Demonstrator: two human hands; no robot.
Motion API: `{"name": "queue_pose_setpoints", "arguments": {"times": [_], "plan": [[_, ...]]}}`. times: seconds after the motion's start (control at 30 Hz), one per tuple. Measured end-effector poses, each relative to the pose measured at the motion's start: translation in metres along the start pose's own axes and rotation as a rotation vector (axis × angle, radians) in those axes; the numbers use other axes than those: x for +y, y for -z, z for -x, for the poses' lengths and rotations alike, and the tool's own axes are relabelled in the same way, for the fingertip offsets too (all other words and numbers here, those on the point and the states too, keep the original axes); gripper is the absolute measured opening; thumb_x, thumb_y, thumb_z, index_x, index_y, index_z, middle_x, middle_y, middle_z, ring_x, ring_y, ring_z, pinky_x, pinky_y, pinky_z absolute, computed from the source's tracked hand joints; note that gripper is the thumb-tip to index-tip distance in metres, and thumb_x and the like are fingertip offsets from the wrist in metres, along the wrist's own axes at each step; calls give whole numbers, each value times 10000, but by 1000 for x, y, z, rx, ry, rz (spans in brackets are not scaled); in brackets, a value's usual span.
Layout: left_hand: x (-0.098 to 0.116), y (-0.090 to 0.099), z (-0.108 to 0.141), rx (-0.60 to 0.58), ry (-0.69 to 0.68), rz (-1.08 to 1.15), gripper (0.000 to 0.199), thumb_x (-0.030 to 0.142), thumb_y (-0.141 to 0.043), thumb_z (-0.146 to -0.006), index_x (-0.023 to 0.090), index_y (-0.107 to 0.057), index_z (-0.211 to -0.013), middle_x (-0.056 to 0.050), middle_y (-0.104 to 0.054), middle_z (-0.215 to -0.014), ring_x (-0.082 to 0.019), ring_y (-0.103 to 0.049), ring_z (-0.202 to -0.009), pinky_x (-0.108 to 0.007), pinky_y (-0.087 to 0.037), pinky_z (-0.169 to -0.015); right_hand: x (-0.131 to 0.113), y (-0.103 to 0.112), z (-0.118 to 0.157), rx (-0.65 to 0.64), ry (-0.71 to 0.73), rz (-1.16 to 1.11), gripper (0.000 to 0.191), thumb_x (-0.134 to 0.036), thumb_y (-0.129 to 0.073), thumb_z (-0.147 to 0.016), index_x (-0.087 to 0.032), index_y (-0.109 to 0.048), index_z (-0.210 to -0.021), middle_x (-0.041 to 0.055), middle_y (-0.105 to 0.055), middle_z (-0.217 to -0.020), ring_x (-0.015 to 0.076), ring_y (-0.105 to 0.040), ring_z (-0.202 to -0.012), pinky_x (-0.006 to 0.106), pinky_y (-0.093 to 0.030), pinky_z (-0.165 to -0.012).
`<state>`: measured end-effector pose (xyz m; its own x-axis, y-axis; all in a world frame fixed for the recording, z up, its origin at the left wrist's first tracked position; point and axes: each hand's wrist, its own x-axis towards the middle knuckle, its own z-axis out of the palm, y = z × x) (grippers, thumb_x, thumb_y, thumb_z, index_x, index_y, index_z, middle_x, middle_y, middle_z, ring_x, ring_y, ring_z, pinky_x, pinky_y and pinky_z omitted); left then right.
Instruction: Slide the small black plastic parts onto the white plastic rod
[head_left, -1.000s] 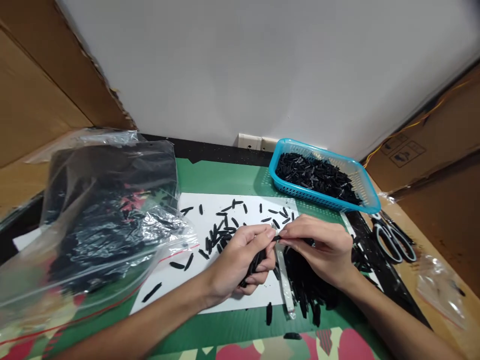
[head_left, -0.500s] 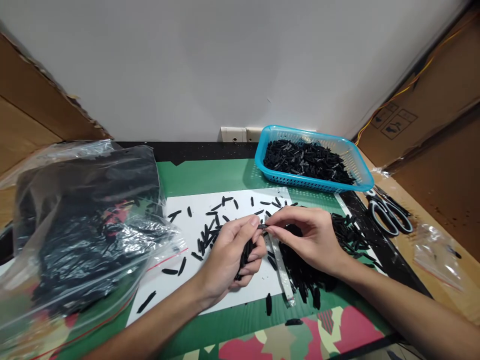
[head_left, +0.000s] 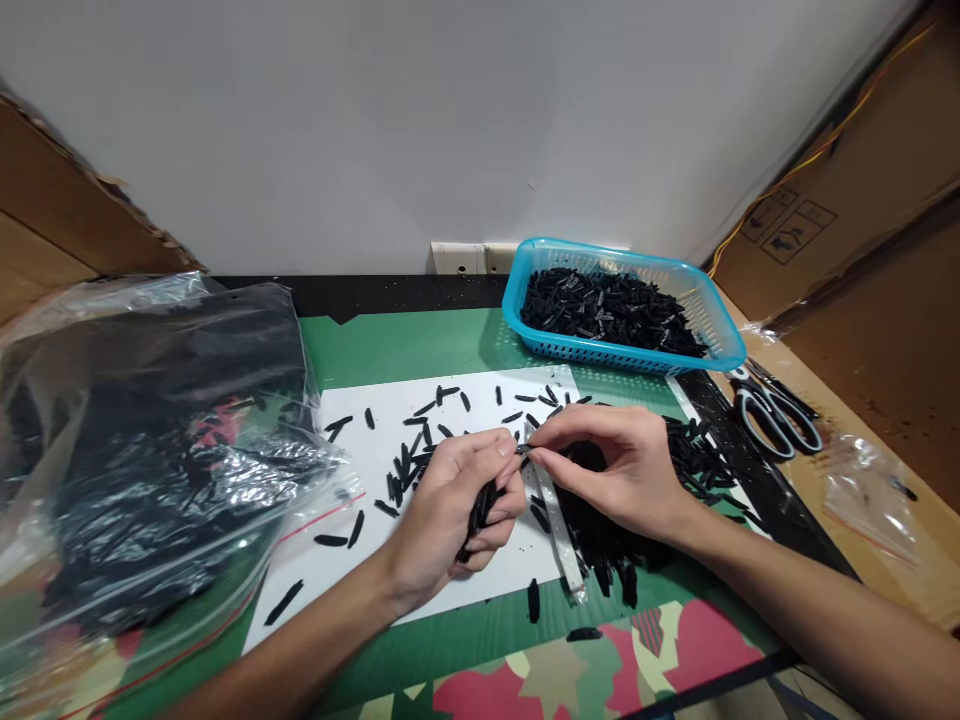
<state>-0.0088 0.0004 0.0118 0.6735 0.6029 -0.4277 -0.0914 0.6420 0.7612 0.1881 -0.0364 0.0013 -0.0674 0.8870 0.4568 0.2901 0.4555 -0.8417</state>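
Note:
My left hand [head_left: 461, 490] is closed around a bunch of thin black strips [head_left: 478, 520]. Its thumb and forefinger pinch the end of a small dark strip [head_left: 524, 450], whose other end sits between the thumb and fingertips of my right hand [head_left: 622, 465]. Both hands hover over a white sheet [head_left: 405, 400] scattered with short black pieces. Beneath my right hand lies a dense pile of black strips [head_left: 600, 535], partly hidden by it. A narrow whitish clear strip [head_left: 559, 535] runs along the pile's left side.
A blue plastic basket [head_left: 630, 355] holding many black pieces stands at the back right. On the left lies a large clear zip bag [head_left: 172, 480] with black contents. Scissors [head_left: 772, 415] and a small clear bag [head_left: 870, 500] rest at the right. Cardboard [head_left: 862, 300] borders that side.
The camera view has shifted slightly. Both hands keep nearly the same pose, fingertips still meeting at the small strip.

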Motion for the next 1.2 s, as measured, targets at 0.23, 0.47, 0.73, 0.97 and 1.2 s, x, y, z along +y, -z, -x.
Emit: {"name": "queue_pose_setpoints", "arguments": {"times": [0.23, 0.47, 0.73, 0.97, 1.2], "plan": [[11, -1, 1, 161, -211, 67, 379, 444, -627, -992, 213, -439, -757, 85, -426, -583, -41, -235, -393, -110, -207, -291, 2, 2, -7, -157, -51, 264, 81, -141, -712, -981, -203, -758, -954, 33, -765, -953, 198, -675, -917, 377, -516, -890], [7, -7, 0, 312, -340, 44, 371, 429, -624, -1002, 205, -460, -756, 75, -448, -598, -45, -284, -404, -110, -222, -311, 0, -17, -3, -303, -89, 552, 67, -168, -734, -981, -218, -771, -1008, 67, -717, -1074, 269, -582, -1055, 441, -448, -934], [3, -8, 5, 167, -213, 157, 355, 470, -619, -1002, 217, -478, -798, 78, -445, -607, -45, -251, -410, -104, -211, -293, -16, -5, -9, -23, 267, 343, 149, -37, -628, -1011, -171, -673, -1059, 73, -719, -985, 203, -640, -949, 360, -534, -854], [-13, -11, 8, 63, 128, 272, 369, 568, -657, -947, 251, -475, -902, 84, -464, -593, -46, -255, -408, -89, -219, -296, -25, -3, -4, -109, 562, 401, 159, -32, -624, -997, -121, -731, -1074, 135, -760, -1066, 236, -603, -980, 386, -563, -865], [-14, -8, 6, -33, 138, 305, 305, 509, -595, -995, 229, -512, -906, 71, -489, -622, -37, -243, -375, -109, -226, -280, -19, 3, -9, -133, 377, 333, 200, -61, -662, -996, -144, -739, -1161, 135, -745, -1098, 231, -639, -1001, 397, -557, -862]]}}
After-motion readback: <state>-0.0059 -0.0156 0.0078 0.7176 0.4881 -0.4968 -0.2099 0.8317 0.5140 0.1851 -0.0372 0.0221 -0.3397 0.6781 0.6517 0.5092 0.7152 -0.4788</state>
